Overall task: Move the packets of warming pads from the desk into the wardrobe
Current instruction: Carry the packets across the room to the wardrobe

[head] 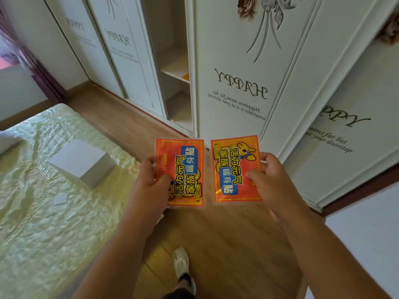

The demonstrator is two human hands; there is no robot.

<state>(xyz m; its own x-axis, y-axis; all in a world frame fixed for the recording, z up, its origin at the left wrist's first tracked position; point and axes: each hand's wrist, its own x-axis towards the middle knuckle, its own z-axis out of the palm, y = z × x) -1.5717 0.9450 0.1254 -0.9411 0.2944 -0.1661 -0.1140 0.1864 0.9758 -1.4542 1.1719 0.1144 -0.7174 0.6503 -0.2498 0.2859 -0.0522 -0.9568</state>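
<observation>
Left hand (149,186) pinches one orange packet (183,169) by its edge; right hand (269,180) pinches a second packet (233,169). Both are held side by side, apart, above the floor (226,244), before the open wardrobe (172,61).

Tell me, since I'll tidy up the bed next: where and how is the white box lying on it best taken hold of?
Grip the white box across its two opposite side walls, coming from above. It sits flat on the bed with its broad top face up and upright sides exposed. Both hands are occupied, each holding an orange packet.
</observation>
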